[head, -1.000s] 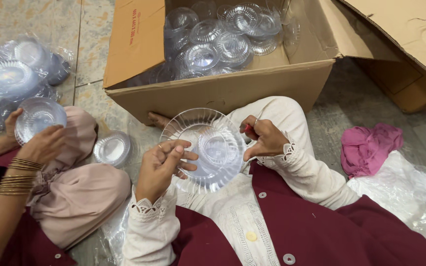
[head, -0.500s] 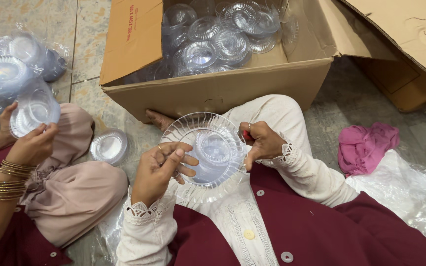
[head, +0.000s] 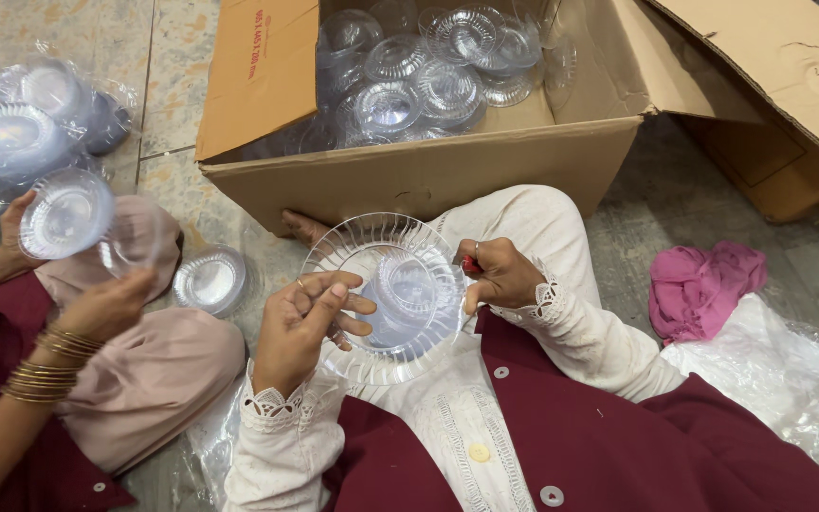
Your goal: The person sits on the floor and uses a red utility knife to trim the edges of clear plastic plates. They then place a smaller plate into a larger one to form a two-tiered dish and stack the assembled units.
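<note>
Since the earlier frames the co-worker's small clear bowl point(head: 65, 212) had lifted up and toward 9 o'clock, off the lap; the wearer's clear plate point(head: 386, 296) had barely shifted, only tilted a touch.

Left hand point(head: 307, 322) gripped the plate's rim at its 8 o'clock side; thumb and fingers curled over the fluted edge; closed on it, not spread. Right hand point(head: 501, 275) held the opposite rim at about 2 o'clock, fingers folded in tight; a small red item point(head: 469, 265) showed at the knuckles, too hidden to identify. A smaller clear bowl shape point(head: 408, 284) sat at the plate's centre; could not tell whether nested on top or seen through from below. Plate was held over the lap, just at 6 o'clock of the cardboard box point(head: 409, 171), not touching it.

Box stood open at 12 o'clock; stacked clear bowls point(head: 419, 71) inside, wrapped in film. Second box point(head: 789, 114) at 2 o'clock, flap open. Pink cloth point(head: 703, 284) at 3 o'clock on the floor, lying against crumpled clear plastic sheet point(head: 789, 379).

Co-worker at 9 o'clock: one hand point(head: 13, 232) held the small bowl at its edge; the other hand point(head: 106, 303), gold bangles point(head: 45, 365) on the wrist, hung just below it, apart. Another clear bowl point(head: 209, 280) rested on the floor between the two people; bagged bowls point(head: 21, 123) at 10 o'clock.
</note>
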Demonstrator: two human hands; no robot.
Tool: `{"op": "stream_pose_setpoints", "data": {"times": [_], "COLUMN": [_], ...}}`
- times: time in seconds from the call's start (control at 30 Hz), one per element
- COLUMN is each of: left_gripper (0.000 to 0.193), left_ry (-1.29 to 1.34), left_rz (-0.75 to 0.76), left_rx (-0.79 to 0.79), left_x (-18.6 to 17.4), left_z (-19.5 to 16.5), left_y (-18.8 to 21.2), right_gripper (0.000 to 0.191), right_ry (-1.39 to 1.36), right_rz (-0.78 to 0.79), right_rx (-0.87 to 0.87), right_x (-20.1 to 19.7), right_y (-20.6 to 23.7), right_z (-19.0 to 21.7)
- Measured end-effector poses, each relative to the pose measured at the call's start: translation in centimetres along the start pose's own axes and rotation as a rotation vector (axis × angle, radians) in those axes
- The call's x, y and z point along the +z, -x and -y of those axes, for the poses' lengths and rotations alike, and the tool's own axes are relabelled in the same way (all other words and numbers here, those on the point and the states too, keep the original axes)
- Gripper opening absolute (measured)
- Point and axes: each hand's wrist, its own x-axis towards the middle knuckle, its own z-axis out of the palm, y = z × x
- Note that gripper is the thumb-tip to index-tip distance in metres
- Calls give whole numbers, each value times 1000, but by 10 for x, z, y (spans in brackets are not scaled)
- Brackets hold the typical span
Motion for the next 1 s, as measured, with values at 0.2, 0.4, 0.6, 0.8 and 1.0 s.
{"op": "stream_pose_setpoints", "data": {"times": [0.2, 0.4, 0.6, 0.8, 1.0], "left_gripper": [31, 31, 29, 28, 27], "left_ry": [0, -20, 16, 41, 115], "left_rz": [-9, -60, -123, -173, -208], "left_rx": [8, 44, 93, 126, 129], "left_x": [1, -1, 4, 9, 16], "left_z": [3, 1, 1, 3, 9], "left_y": [2, 2, 3, 3, 0], "right_gripper": [79, 73, 76, 74, 81], "right_ry": [-9, 3, 66, 10, 48], "right_rz": [9, 1, -106, -129, -133], "right_rx": [-84, 60, 4, 71, 30], "right_x": [1, 11, 14, 22, 19], "right_y": [0, 1, 2, 0, -2], "right_z": [6, 13, 15, 11, 14]}}
